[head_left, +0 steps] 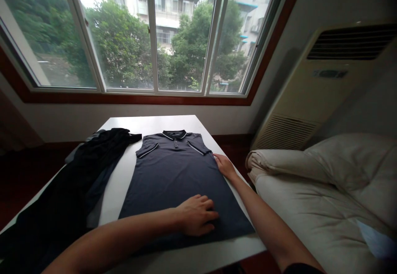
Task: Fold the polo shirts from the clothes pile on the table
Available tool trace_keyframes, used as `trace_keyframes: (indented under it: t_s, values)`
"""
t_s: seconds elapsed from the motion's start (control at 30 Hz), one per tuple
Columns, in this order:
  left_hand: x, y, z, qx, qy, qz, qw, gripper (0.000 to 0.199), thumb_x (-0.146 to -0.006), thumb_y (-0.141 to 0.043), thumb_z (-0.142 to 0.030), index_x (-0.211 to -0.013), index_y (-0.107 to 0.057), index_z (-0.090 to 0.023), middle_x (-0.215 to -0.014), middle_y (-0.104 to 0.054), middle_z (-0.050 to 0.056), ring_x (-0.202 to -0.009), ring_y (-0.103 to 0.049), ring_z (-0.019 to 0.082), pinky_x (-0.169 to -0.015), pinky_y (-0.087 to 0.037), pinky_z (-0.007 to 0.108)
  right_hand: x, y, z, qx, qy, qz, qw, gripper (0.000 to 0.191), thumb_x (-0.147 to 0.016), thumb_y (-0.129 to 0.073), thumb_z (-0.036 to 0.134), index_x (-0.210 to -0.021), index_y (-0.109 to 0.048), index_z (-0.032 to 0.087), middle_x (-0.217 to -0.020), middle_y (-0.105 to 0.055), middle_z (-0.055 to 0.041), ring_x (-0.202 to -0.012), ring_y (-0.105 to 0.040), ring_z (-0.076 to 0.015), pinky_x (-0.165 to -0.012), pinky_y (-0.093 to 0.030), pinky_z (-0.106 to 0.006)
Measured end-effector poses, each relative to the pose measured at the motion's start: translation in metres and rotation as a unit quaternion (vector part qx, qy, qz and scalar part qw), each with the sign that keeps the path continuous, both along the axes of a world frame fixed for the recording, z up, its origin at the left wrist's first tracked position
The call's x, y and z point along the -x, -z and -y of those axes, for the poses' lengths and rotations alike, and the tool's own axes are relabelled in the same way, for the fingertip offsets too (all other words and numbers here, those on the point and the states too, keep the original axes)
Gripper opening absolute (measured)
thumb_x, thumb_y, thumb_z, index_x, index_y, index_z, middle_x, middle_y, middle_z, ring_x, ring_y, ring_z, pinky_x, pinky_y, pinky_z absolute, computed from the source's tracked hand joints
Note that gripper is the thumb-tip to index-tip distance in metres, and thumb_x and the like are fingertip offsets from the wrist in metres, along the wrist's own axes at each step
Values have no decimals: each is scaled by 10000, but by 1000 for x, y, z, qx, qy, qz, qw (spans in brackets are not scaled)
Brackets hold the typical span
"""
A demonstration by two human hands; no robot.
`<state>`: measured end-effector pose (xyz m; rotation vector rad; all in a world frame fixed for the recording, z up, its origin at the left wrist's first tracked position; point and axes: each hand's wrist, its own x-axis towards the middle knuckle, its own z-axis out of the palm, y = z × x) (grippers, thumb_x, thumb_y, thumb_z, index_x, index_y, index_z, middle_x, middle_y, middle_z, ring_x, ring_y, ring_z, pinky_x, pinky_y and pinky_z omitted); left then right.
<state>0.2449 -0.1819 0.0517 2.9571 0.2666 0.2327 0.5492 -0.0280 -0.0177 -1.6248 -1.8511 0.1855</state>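
A dark grey polo shirt (173, 175) lies face up and spread out, its black collar pointing to the window. Both short sleeves are folded inward over the chest and show white-striped cuffs. My left hand (198, 215) rests on the lower right part of the shirt, palm down, with its fingers apart and slightly bent. At the shirt's right edge, just below the sleeve, my right hand (225, 166) has its fingertips closed on the fabric.
A white table (119, 183) bears the shirt. Along its left side lies a pile of dark clothes (68, 187). A beige padded sofa (288, 191) stands close on the right, with an upright air conditioner (322, 88) behind it. Beyond the table is a window (182, 51).
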Motion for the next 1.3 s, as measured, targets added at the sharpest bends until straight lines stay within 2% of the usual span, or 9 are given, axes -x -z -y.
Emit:
trace_keyframes:
  t_s: [0.1,0.2,0.4,0.63,0.8,0.9,1.0,1.13,1.3]
  values:
    - [-46,2,0,-26,31,-2,999,319,-1002,-518,-449,-1219,-646,-254,-1053,-699,65,-939,-684,246,-828,-537,381,-14,5,-5,-2,35,-84,996,418,-953,-423,338,-1211,-734,229,-1281,-714,-79,-1223,-640,-249,-1120,-449,-398]
    - [-85,4,-2,-14,58,-15,998,311,-1017,-486,-418,-1244,-620,-253,-970,-716,46,-865,-704,233,-738,-530,347,-27,9,-9,21,52,-185,981,408,-940,-439,425,-1157,-730,240,-1182,-749,-76,-1129,-690,-256,-1037,-509,-405]
    - [-122,4,3,-16,104,-48,993,256,-1016,-515,-364,-1217,-622,-246,-999,-709,43,-894,-693,241,-582,-466,316,-35,19,-16,38,39,-291,955,457,-899,-514,592,-1055,-729,221,-1092,-765,-106,-1067,-722,-268,-932,-564,-386]
    - [-130,-2,12,-50,95,-32,994,152,-1020,-519,-252,-1092,-652,-232,-978,-652,56,-891,-639,214,-593,-418,307,-38,23,-19,29,40,-293,955,422,-898,-523,542,-1067,-722,211,-1115,-750,-98,-1048,-713,-254,-951,-542,-377]
    - [-108,-14,8,-80,90,39,992,143,-1033,-506,-252,-1065,-642,-222,-1076,-624,66,-937,-604,207,-680,-443,333,-36,19,-20,-17,106,-192,975,404,-895,-498,473,-1085,-734,206,-1174,-709,-101,-1047,-680,-251,-971,-513,-364]
    - [-92,-18,-2,-89,91,64,990,154,-1032,-497,-259,-1068,-638,-210,-1171,-622,70,-975,-604,202,-727,-454,339,-32,15,-26,-2,121,-115,986,371,-903,-495,417,-1053,-754,199,-1141,-704,-109,-1054,-670,-249,-982,-492,-341]
    - [-87,-12,-13,-65,96,42,992,206,-1020,-534,-329,-1160,-626,-210,-1204,-642,58,-983,-617,206,-740,-478,346,-30,9,-38,33,106,-57,992,324,-909,-514,370,-1022,-770,207,-1120,-713,-103,-1049,-672,-241,-989,-476,-316]
    - [-99,3,-16,-50,103,15,993,419,-1006,-569,-435,-1384,-543,-257,-1182,-664,46,-961,-638,231,-695,-487,359,-34,-2,-64,99,66,-36,992,302,-923,-533,356,-1036,-774,214,-1094,-742,-83,-1026,-685,-236,-942,-485,-295]
    - [-116,5,-9,-28,85,-12,996,393,-981,-552,-539,-1178,-648,-213,-1078,-693,61,-938,-667,241,-668,-481,359,-34,-15,-99,154,73,-35,985,296,-927,-551,359,-1057,-769,206,-1054,-767,-65,-985,-697,-237,-867,-495,-278]
